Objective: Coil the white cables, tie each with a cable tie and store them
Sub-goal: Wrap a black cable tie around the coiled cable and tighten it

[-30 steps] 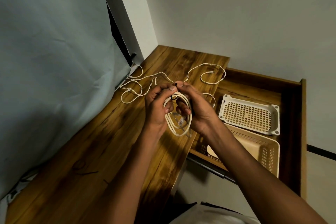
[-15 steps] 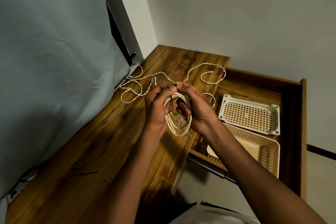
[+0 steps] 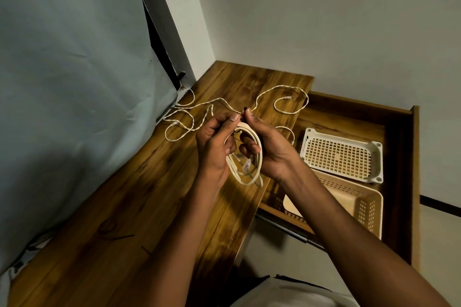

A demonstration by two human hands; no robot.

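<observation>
Pinching a dark cable tie (image 3: 245, 109) atop the coiled white cable (image 3: 245, 157), left hand (image 3: 215, 143) and right hand (image 3: 268, 146) meet (fingertips touching).

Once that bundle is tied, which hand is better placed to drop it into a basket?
Probably the right hand. Both hands grip the coiled cable over the table edge, and the baskets sit in the drawer on the right, so the left hand would have to cross over.
</observation>
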